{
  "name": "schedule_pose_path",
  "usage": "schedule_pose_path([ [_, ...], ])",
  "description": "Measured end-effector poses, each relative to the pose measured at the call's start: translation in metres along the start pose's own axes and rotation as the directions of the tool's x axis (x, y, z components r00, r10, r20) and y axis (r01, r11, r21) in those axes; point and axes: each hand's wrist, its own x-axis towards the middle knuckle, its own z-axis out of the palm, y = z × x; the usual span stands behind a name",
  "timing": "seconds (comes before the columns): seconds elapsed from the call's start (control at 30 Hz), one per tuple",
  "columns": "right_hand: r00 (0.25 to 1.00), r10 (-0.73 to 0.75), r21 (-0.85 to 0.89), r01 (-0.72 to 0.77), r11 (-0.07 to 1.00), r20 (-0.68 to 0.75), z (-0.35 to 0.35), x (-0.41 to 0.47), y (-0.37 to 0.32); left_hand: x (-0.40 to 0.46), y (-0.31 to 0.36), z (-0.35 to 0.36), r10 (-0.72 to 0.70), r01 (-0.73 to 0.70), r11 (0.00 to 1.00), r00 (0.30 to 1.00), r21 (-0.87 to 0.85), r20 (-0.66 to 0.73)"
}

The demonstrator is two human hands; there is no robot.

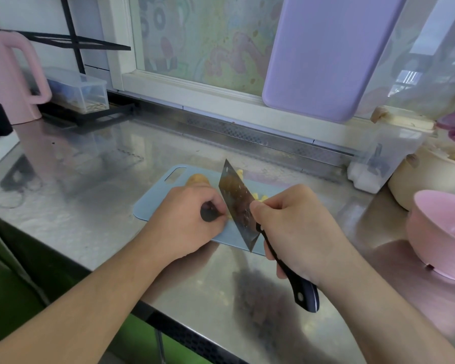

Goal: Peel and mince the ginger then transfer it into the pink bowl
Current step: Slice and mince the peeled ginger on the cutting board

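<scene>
Counter: stainless steel counter [95, 206] below a window, with a blue cutting board [155, 203] at its middle.
Ginger: an unpeeled knob [198, 179] lies on the board at 12 o'clock from the left hand; pale cut pieces [260, 198] show beyond the blade.
Left grip: left hand [187, 219], fingers curled down onto the board beside the blade; what they pin is hidden.
Right grip: right hand [297, 227] wrapped round the cleaver [237, 203] handle, thumb on the blade's flat.
Pink bowl: pink bowl [441, 232] sits at 3 o'clock, well apart.
Handling: ginger looks light, firm and fibrous; cut faces are probably slick, so hold it flat side down, fingertips tucked.
</scene>
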Motion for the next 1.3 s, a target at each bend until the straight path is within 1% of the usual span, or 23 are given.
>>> schedule_pose_path([
  [0.07, 1.000, -0.020, -0.022, 0.020, 1.000, -0.014, -0.002, 0.000, 0.000, -0.001, 0.000, -0.002, -0.028, 0.028, 0.999, 1.000, -0.025, -0.005],
  [0.17, 1.000, -0.013, -0.005, 0.013, 1.000, -0.011, -0.005, -0.001, -0.001, -0.002, 0.000, -0.003, -0.054, 0.053, 0.997, 0.998, -0.047, -0.023],
  [0.4, 1.000, -0.007, 0.039, 0.006, 0.999, 0.018, -0.004, -0.006, -0.006, -0.001, -0.001, -0.003, -0.139, 0.141, 0.990, 0.989, 0.033, -0.046],
  [0.73, 0.999, -0.002, 0.035, 0.001, 0.999, 0.032, 0.005, -0.004, -0.003, 0.000, -0.001, -0.001, -0.126, 0.129, 0.989, 0.991, 0.069, -0.047],
  [0.9, 1.000, -0.022, -0.026, 0.022, 0.999, 0.014, 0.010, -0.002, -0.001, -0.002, 0.001, -0.004, -0.164, 0.168, 0.982, 0.985, 0.084, -0.060],
  [1.03, 1.000, -0.003, -0.029, 0.004, 1.000, 0.012, 0.010, -0.003, -0.003, -0.003, 0.002, -0.007, -0.194, 0.199, 0.979, 0.976, 0.045, -0.099],
  [1.17, 1.000, 0.006, -0.073, -0.005, 0.997, 0.013, 0.014, -0.002, -0.003, -0.003, 0.003, -0.007, -0.190, 0.195, 0.979, 0.979, 0.055, -0.077],
  [1.3, 0.999, 0.020, -0.034, -0.019, 0.999, 0.044, 0.012, -0.003, -0.004, -0.003, 0.004, -0.005, -0.153, 0.155, 0.984, 0.988, 0.091, -0.021],
])
